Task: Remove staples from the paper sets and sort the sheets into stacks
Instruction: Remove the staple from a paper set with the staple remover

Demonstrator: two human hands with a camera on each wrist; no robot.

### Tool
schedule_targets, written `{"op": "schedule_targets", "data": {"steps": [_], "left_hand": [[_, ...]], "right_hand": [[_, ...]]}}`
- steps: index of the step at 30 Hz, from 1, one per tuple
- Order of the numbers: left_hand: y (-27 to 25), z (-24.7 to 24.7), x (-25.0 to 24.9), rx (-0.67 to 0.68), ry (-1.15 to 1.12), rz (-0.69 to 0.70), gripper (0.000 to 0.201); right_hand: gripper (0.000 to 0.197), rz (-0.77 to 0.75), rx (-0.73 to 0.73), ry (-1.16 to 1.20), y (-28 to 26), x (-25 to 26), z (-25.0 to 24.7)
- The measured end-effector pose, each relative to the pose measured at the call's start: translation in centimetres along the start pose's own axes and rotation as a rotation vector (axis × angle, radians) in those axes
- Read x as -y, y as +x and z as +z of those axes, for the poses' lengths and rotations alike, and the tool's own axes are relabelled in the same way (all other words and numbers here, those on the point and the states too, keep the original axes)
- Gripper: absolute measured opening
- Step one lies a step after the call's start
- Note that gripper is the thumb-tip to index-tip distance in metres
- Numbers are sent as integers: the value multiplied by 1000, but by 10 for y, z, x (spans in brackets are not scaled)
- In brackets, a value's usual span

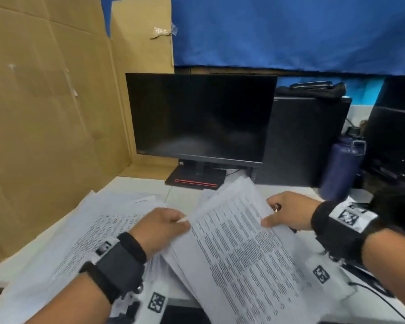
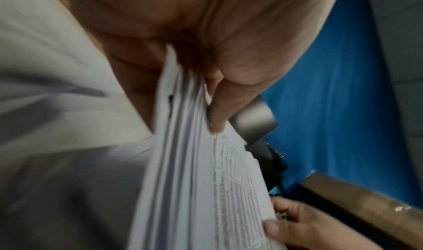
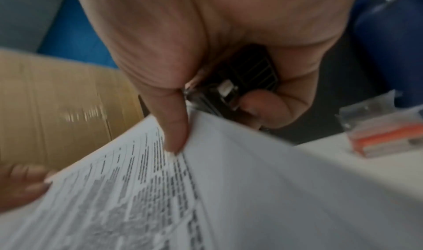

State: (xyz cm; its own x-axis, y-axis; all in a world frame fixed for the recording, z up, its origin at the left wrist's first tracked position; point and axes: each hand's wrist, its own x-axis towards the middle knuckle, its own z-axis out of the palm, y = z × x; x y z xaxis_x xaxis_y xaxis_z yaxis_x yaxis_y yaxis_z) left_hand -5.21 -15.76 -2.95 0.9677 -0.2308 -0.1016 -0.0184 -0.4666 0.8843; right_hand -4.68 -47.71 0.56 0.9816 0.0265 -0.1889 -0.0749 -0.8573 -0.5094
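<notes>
**Hands lift 1 paper set, remover palmed**

Left hand (image 1: 160, 226) pinches the near-left corner of the paper set (image 1: 239, 249), thumb on top, fingers beneath. Right hand (image 1: 288, 212) thumb clamps the opposite edge while its curled fingers keep the black staple remover (image 3: 231, 83) tucked in the palm, probably so it stays ready. Set is tilted above the desk (image 1: 182, 195), partly over loose sheets (image 1: 84, 230) lying left, likely the sorted pile.
</notes>
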Motion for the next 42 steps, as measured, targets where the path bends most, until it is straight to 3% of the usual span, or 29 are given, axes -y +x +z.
{"op": "schedule_targets", "data": {"steps": [2, 4, 6, 9, 11, 13, 15, 17, 20, 24, 28, 42], "left_hand": [[10, 13, 21, -39, 2, -86, 32], [17, 24, 35, -87, -67, -152, 20], [20, 34, 40, -150, -196, -205, 9], [27, 42, 44, -222, -269, -232, 17], [32, 46, 43, -248, -245, -208, 14], [37, 49, 41, -235, -136, -155, 12], [33, 51, 38, -135, 181, -95, 33], [24, 49, 35, -12, 537, 7, 36], [10, 50, 37, 101, 852, 138, 36], [3, 60, 45, 227, 1010, 107, 50], [-2, 63, 54, 192, 1066, 135, 55], [0, 63, 64, 172, 1065, 281, 54]], "right_hand": [[24, 32, -115, -189, 6, 2, 12], [29, 40, -165, -215, 7, 9, 21], [35, -20, -123, -180, 4, 24, 35], [46, -149, -1, -163, -2, 50, 61], [42, -177, 26, -192, 0, 63, 76], [27, -190, 9, -229, 7, 71, 86], [19, -189, 23, -245, 15, 73, 94], [23, -174, 77, -285, 20, 71, 100], [31, -163, 119, -334, 24, 68, 107], [22, -166, 88, -397, 27, 71, 109], [13, -177, 52, -437, 30, 76, 111], [17, -158, -47, -549, 31, 84, 125]]}}
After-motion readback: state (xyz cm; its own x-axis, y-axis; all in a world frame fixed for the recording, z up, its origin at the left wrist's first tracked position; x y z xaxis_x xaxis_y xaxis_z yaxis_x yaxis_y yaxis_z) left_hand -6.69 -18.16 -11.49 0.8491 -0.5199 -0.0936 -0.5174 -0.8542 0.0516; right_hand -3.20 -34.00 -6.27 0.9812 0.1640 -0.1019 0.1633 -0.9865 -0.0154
